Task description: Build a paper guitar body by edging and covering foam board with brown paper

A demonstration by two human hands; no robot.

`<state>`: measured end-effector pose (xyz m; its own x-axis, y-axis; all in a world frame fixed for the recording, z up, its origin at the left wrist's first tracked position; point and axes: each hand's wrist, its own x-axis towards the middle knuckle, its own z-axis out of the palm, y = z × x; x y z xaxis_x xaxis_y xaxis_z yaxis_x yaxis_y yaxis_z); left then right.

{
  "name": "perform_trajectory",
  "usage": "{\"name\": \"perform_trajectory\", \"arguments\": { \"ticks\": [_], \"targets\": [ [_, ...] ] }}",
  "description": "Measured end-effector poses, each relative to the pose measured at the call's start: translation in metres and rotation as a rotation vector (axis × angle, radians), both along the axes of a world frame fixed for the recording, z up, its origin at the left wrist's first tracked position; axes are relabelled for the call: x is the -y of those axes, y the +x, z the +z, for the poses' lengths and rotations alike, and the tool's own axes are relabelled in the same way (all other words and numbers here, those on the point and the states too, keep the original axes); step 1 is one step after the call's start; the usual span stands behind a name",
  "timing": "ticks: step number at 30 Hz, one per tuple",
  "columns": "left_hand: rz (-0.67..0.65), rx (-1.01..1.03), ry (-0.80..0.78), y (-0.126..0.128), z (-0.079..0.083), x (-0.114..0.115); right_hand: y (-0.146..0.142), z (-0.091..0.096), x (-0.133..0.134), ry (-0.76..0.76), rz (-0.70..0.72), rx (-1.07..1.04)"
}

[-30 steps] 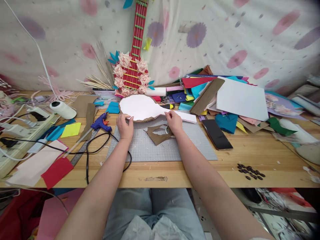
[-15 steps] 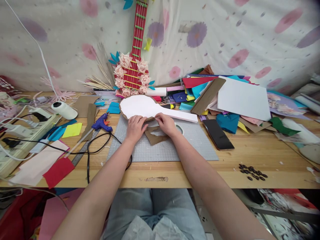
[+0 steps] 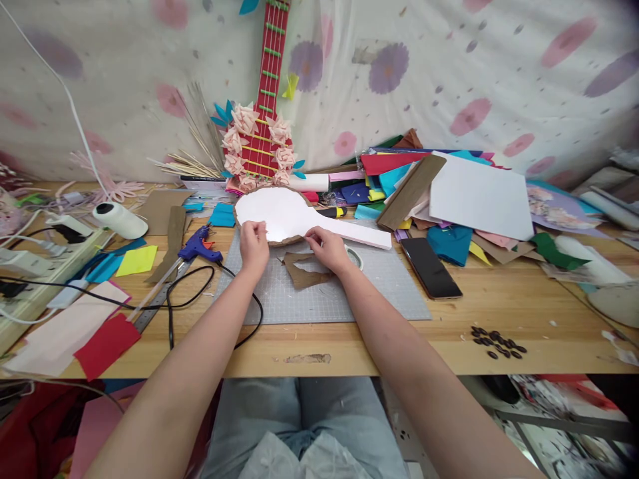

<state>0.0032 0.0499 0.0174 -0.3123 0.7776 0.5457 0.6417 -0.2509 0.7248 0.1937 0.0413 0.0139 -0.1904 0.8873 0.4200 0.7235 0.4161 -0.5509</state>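
Note:
A white guitar-shaped piece with a rough brown paper rim lies on the grey cutting mat, its neck pointing right. At the lower left of its rounded body is my left hand, fingers curled in a pinch; whatever is between them is hidden. My right hand pinches the brown rim near where body meets neck. Below, between my wrists, lies a torn scrap of brown paper. A roll of tape sits partly behind the right wrist.
To the left are a blue glue gun with a looping black cord, a metal ruler, a thread spool and a power strip. Rightward are a phone and several dark beads. A flowered red paper guitar stands behind.
My left hand has lifted slightly and shifted left along the rim, its fingers going from spread flat to curled. My right hand stays at the rim. The view has shifted a little.

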Motion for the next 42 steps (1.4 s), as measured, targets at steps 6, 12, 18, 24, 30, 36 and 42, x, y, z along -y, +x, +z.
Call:
{"name": "perform_trajectory", "arguments": {
  "ticks": [6, 12, 18, 24, 30, 36, 42],
  "targets": [
    [-0.056, 0.125, -0.048, -0.032, 0.015, 0.004, -0.002, 0.002, 0.001, -0.015, -0.004, 0.014],
    [-0.020, 0.139, -0.185, -0.055, 0.022, 0.010, -0.002, 0.001, -0.001, -0.009, 0.011, 0.036],
    [0.057, 0.048, -0.499, -0.038, 0.022, 0.022, 0.003, -0.004, -0.006, 0.078, 0.097, 0.054],
    [-0.147, 0.507, -0.834, 0.003, 0.022, 0.028, 0.002, -0.004, -0.004, 0.116, 0.079, 0.039],
    [-0.195, 0.710, -0.752, 0.012, 0.023, 0.030, 0.002, -0.004, -0.004, 0.102, 0.060, 0.023],
    [-0.151, 0.685, -0.612, -0.008, 0.029, 0.034, 0.001, -0.005, -0.006, 0.122, 0.038, 0.041],
    [-0.071, 0.641, -0.439, -0.046, 0.031, 0.024, 0.012, -0.001, -0.009, 0.174, -0.142, 0.170]
  ]
}}
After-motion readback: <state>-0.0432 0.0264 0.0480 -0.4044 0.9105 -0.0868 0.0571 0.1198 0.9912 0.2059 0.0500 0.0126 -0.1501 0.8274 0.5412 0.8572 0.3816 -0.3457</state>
